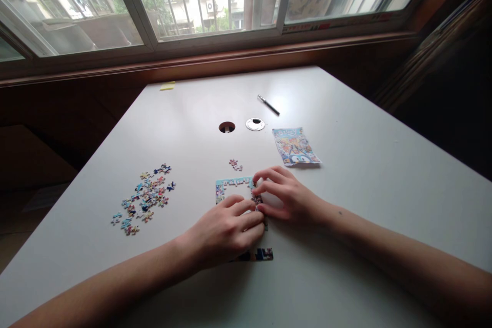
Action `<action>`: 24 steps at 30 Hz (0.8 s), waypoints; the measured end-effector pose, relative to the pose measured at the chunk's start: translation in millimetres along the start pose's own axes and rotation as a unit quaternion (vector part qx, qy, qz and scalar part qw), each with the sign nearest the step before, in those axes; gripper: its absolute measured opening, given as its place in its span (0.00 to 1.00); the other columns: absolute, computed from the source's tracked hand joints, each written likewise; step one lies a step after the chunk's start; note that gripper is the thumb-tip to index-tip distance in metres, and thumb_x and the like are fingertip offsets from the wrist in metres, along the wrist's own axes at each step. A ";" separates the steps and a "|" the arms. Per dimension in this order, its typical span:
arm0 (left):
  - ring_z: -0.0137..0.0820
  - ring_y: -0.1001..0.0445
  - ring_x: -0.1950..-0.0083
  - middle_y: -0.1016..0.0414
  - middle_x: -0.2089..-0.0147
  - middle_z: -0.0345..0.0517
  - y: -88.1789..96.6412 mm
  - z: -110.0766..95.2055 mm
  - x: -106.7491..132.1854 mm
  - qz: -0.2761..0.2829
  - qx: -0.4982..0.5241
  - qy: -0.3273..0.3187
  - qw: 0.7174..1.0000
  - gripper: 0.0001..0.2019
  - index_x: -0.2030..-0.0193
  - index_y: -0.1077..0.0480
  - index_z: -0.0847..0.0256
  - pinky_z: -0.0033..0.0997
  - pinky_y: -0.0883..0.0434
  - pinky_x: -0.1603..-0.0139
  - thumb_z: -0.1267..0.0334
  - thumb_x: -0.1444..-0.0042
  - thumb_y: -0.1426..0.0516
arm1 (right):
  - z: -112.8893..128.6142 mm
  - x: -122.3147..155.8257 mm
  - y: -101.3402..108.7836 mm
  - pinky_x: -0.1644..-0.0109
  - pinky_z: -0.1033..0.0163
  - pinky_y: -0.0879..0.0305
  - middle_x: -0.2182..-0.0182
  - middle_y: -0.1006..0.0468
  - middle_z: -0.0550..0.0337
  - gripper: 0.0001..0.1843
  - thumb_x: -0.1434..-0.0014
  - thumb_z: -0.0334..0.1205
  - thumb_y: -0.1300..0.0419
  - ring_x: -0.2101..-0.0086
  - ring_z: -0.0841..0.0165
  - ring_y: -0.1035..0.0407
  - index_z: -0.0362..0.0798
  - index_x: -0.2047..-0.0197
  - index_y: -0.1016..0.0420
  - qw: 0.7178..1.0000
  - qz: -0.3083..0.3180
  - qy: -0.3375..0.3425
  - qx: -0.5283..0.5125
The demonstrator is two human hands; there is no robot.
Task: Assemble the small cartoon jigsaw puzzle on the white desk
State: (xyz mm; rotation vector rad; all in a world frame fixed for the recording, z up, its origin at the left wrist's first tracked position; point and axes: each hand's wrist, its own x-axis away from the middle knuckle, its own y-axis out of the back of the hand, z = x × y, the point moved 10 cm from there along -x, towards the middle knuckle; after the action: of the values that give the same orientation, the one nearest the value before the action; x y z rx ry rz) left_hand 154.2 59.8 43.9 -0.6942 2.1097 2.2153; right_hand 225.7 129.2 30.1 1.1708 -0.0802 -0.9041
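Note:
A partly assembled jigsaw puzzle border (pixel 234 182) lies flat on the white table, with a gap inside it. My left hand (pixel 232 228) covers its lower middle, fingers curled together over the right side. Whatever is under those fingertips is hidden. My right hand (pixel 286 192) rests at the border's upper right edge, fingers bent and apart, tips touching the pieces there. Below my left hand a dark strip of joined pieces (pixel 265 254) shows at the bottom. A few loose pink puzzle pieces (pixel 236 165) lie just above the border.
A heap of loose puzzle pieces (pixel 148 197) spreads on the left. The picture sheet (pixel 295 146) lies beyond my right hand. Farther back are a pen (pixel 268 105), a round metal cover (pixel 255 124), a cable hole (pixel 226 127) and a yellow sticker (pixel 167 85). Barred windows stand behind the table (pixel 369 174).

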 end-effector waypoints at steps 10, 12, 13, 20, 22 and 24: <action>0.34 0.27 0.53 0.24 0.59 0.48 1.0 -1.8 -2.0 -0.025 -0.024 -0.005 0.999 0.08 0.60 0.28 0.66 0.37 0.31 0.51 0.74 0.34 0.48 | 1.1 -0.2 -0.5 0.47 0.51 0.35 0.52 0.26 0.53 0.08 0.42 0.38 0.36 0.52 0.59 0.34 0.51 0.58 0.26 1.000 -0.001 0.002 -0.003; 0.32 0.27 0.56 0.24 0.61 0.47 0.7 -2.5 -2.5 -0.025 -0.026 -0.008 0.999 0.07 0.61 0.28 0.65 0.36 0.32 0.51 0.73 0.34 0.47 | 1.1 -0.2 0.2 0.47 0.51 0.35 0.52 0.26 0.53 0.08 0.42 0.39 0.36 0.52 0.59 0.34 0.51 0.58 0.26 1.000 -0.005 0.002 -0.002; 0.32 0.27 0.57 0.24 0.61 0.46 0.4 -3.3 -2.7 -0.024 -0.026 -0.012 0.999 0.07 0.61 0.28 0.65 0.36 0.32 0.51 0.73 0.34 0.47 | 0.9 -0.2 0.5 0.47 0.50 0.35 0.52 0.25 0.53 0.08 0.42 0.39 0.36 0.52 0.59 0.34 0.51 0.58 0.26 1.000 -0.006 0.002 -0.002; 0.31 0.29 0.57 0.24 0.60 0.45 -2.7 -4.4 -2.5 -0.013 -0.012 -0.016 1.000 0.07 0.60 0.29 0.63 0.36 0.35 0.50 0.73 0.34 0.48 | 0.5 0.5 -0.4 0.47 0.51 0.35 0.52 0.25 0.53 0.08 0.42 0.37 0.36 0.52 0.59 0.34 0.51 0.58 0.26 1.000 -0.004 -0.001 0.000; 0.31 0.29 0.57 0.25 0.60 0.44 -5.6 -1.5 -2.5 0.000 0.002 -0.004 1.000 0.07 0.60 0.29 0.62 0.36 0.35 0.49 0.73 0.34 0.48 | 0.4 0.5 -0.6 0.47 0.51 0.35 0.52 0.25 0.53 0.08 0.42 0.38 0.36 0.52 0.59 0.34 0.51 0.58 0.26 1.000 -0.003 -0.001 -0.001; 0.31 0.29 0.56 0.25 0.59 0.44 -7.4 1.2 -2.8 0.009 0.019 0.007 1.000 0.06 0.59 0.30 0.61 0.37 0.36 0.48 0.72 0.35 0.47 | 0.4 0.4 -0.3 0.47 0.51 0.35 0.52 0.25 0.53 0.08 0.42 0.38 0.36 0.52 0.59 0.34 0.51 0.58 0.26 1.000 -0.005 -0.001 -0.002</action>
State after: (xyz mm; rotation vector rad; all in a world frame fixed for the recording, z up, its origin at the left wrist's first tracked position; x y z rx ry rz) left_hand 158.6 62.4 37.8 -0.6949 2.1668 2.1796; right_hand 225.6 128.6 29.9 1.1681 -0.0746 -0.9131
